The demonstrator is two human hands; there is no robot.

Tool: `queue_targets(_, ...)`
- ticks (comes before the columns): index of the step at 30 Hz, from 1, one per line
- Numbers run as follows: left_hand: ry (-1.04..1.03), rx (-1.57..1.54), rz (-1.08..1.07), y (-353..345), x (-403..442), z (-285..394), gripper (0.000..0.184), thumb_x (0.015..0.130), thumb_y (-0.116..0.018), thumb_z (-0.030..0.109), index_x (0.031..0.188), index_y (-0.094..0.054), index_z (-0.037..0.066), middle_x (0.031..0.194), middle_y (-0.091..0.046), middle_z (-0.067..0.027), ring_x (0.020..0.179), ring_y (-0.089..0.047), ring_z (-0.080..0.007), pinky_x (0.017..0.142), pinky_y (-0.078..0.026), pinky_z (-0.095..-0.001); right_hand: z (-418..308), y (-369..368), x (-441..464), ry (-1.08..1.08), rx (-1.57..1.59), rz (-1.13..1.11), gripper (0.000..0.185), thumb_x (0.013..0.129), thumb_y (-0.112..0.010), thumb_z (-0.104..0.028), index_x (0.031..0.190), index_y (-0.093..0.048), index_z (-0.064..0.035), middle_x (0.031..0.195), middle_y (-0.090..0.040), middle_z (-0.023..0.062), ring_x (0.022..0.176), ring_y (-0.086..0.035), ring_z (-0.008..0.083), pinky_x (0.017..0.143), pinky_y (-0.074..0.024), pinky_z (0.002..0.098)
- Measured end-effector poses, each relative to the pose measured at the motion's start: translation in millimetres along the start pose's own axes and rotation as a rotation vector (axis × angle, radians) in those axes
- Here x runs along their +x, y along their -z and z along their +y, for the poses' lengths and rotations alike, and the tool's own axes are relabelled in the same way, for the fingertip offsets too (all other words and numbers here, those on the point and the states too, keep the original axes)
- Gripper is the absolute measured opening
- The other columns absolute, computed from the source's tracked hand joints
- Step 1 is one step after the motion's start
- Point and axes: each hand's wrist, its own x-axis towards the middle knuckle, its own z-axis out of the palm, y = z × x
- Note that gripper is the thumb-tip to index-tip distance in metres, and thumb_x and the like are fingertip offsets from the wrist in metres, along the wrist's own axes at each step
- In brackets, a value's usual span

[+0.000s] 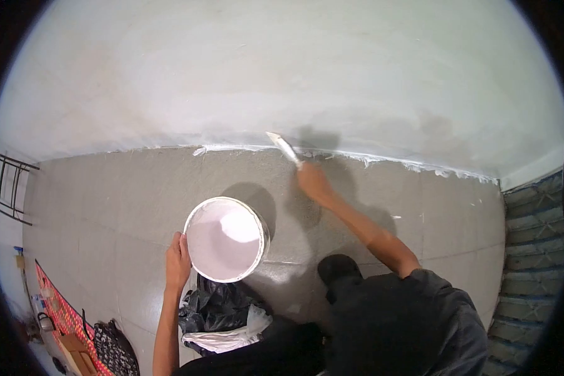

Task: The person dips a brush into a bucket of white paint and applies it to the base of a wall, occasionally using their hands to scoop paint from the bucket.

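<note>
My right hand (313,180) is closed around the handle of a paintbrush (283,147). The brush points up and left, its tip against or just in front of the low part of the pale wall (232,75); whether it touches I cannot tell. A ragged line of white paint (370,158) runs where wall and floor meet. With my left hand (178,254) I grip the rim of a white bucket (264,238) on its left side. Pale paint or a pale inner surface shows inside the bucket, partly in bright light. The bucket's underside is hidden.
Black and white plastic bags (219,310) lie just below the bucket. Grey tiles (106,207) cover the floor. A metal rack (9,185) stands at far left, a red patterned cloth (59,307) with items lower left, and a slatted shutter (532,250) at right.
</note>
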Motion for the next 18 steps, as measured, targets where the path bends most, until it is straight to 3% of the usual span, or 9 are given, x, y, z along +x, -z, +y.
queue_targets(3,-0.004,0.016,0.002,0,0,-1,0.036,0.098,-0.033,0.026,0.081,-0.042,-0.005,0.069,-0.044,-0.027,0.06,-0.041,-0.0395,0.057,-0.036,-0.0421,19,55,-23,-0.14,0.052,0.037,0.02,0.085,-0.051,-0.014,0.085,-0.059,0.0048,0.074,-0.061,0.0233,0.068,-0.06,0.0392,0.061,-0.0468,0.0475)
queue_targets(5,-0.017,0.009,0.007,1,1,-2,0.034,0.098,-0.035,0.025,0.082,-0.043,-0.004,0.072,-0.048,-0.0293,0.068,-0.046,-0.0456,0.057,-0.036,-0.0452,87,61,-44,0.101,-0.116,0.178,0.023,0.086,-0.05,-0.015,0.086,-0.058,0.0059,0.072,-0.061,0.023,0.067,-0.06,0.0392,0.059,-0.0466,0.0471)
queue_targets(7,-0.042,0.004,0.029,-2,-1,-5,0.033,0.097,-0.035,0.024,0.083,-0.044,-0.003,0.074,-0.05,-0.0307,0.072,-0.048,-0.0487,0.058,-0.037,-0.0467,106,97,-66,-0.226,-0.164,0.124,0.023,0.088,-0.049,-0.016,0.085,-0.057,0.006,0.072,-0.06,0.0236,0.067,-0.06,0.04,0.058,-0.0466,0.0467)
queue_targets(9,-0.081,0.002,0.076,-7,0,-15,0.033,0.097,-0.035,0.024,0.084,-0.045,-0.004,0.074,-0.05,-0.0311,0.073,-0.049,-0.0488,0.059,-0.037,-0.0468,155,116,-90,-0.209,-0.274,0.243,0.024,0.088,-0.048,-0.016,0.083,-0.056,0.006,0.072,-0.06,0.024,0.066,-0.06,0.0402,0.058,-0.0458,0.0466)
queue_targets(12,0.022,-0.035,-0.013,-2,1,-8,0.034,0.098,-0.034,0.024,0.085,-0.046,-0.005,0.073,-0.049,-0.0308,0.07,-0.047,-0.048,0.059,-0.038,-0.0451,211,145,-124,-0.224,-0.329,0.409,0.025,0.088,-0.049,-0.016,0.078,-0.057,0.0062,0.068,-0.058,0.0247,0.063,-0.059,0.0405,0.057,-0.0439,0.047)
queue_targets(18,-0.007,-0.058,-0.018,-2,0,-6,0.034,0.098,-0.033,0.024,0.083,-0.043,-0.005,0.063,-0.046,-0.0213,0.058,-0.046,-0.0306,0.057,-0.039,-0.0404,287,180,-158,-0.511,-0.277,0.657,0.032,0.086,-0.051,-0.018,0.066,-0.056,0.0066,0.061,-0.056,0.0237,0.056,-0.057,0.0387,0.053,-0.0396,0.0471)
